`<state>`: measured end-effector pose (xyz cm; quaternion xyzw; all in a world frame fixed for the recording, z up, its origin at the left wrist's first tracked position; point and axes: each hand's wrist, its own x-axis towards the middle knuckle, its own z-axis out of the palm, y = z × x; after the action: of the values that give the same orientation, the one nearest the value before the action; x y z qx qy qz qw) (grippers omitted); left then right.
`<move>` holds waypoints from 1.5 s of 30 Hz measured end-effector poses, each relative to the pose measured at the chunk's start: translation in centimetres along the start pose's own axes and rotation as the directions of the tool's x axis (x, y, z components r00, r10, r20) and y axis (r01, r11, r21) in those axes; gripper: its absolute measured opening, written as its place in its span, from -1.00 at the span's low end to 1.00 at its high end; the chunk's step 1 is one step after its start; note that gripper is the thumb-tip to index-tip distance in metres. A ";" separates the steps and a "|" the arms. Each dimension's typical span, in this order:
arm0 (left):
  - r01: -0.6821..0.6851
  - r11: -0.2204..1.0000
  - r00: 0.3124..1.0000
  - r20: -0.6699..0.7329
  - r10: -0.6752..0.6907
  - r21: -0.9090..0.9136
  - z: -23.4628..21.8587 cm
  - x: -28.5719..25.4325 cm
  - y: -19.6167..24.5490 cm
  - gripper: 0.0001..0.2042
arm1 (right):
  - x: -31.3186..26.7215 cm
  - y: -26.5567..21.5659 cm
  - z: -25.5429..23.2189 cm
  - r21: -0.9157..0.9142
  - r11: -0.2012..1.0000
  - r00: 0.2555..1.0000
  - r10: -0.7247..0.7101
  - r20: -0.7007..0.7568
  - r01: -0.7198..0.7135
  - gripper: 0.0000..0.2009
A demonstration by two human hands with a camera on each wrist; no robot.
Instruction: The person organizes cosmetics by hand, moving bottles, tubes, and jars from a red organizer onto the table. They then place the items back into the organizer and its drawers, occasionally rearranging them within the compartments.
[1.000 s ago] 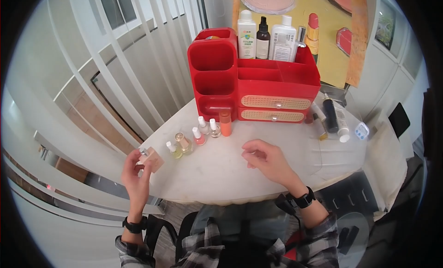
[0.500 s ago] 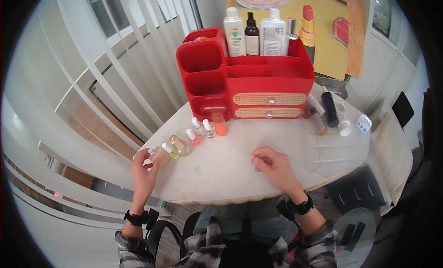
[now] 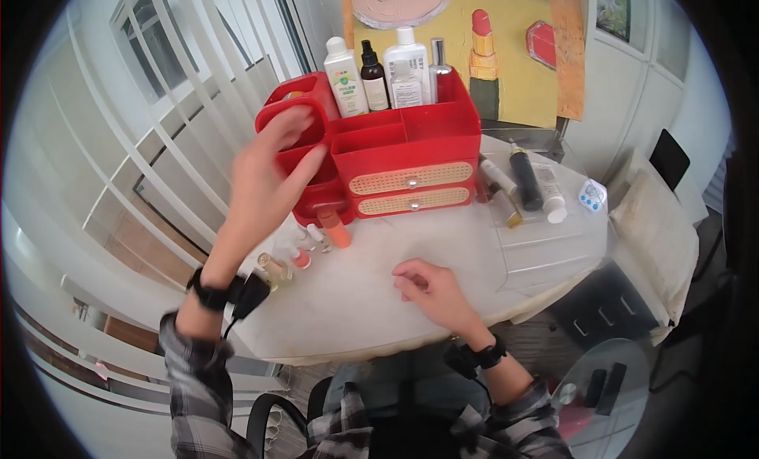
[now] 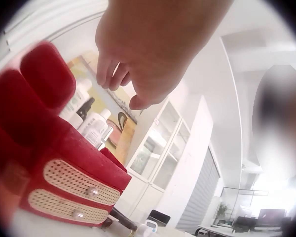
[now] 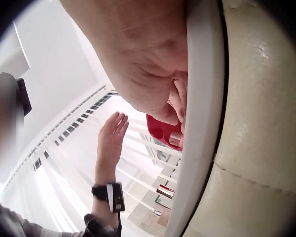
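Observation:
My left hand (image 3: 273,170) is raised in front of the red organizer (image 3: 411,158), blurred, its fingers stretched toward the upper left cubby and holding nothing. In the left wrist view the same hand (image 4: 143,59) hangs above the organizer's level. My right hand (image 3: 435,293) rests on the table (image 3: 371,324) with loosely curled fingers, also holding nothing. Small bottles stand in a row below the left hand: a gold-capped bottle (image 3: 274,268), a pink nail polish (image 3: 300,258), and an orange tube (image 3: 335,228). A silver-capped pinkish bottle (image 5: 160,216) shows in the right wrist view; the left forearm hides it from the head.
White bottles (image 3: 345,75) and a dark spray bottle (image 3: 373,78) stand in the organizer's top. On the right lie a black bottle (image 3: 524,178), a white tube (image 3: 549,192) and a clear tray (image 3: 545,253). White slats (image 3: 158,143) border the left side.
My left hand has let go of the pinkish bottle at the table's left edge and risen up and right to the organizer. The right hand stays on the table. The head view has shifted.

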<state>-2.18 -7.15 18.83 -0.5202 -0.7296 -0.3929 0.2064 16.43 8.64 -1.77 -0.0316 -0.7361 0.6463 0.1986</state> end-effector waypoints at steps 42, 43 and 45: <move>-0.028 0.987 0.921 0.379 0.087 -0.158 26.6 10.2 9.8 -0.41 | -0.3 -1.0 -0.3 -0.053 0.987 0.984 -0.157 -0.088 0.153 -0.89; -0.001 0.988 0.924 0.377 0.061 -0.158 27.5 10.7 9.5 -0.40 | -0.3 -1.1 -0.4 -0.050 0.987 0.984 -0.158 -0.083 0.154 -0.89; -0.018 0.988 0.927 0.366 0.075 -0.156 29.4 11.4 8.4 -0.39 | -0.4 -1.4 -0.5 -0.056 0.988 0.987 -0.146 -0.072 0.142 -0.89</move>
<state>4.52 24.11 12.08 -0.6164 -0.7112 -0.3362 0.0345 17.26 8.80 -0.50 -0.0079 -0.7445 0.6097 0.2719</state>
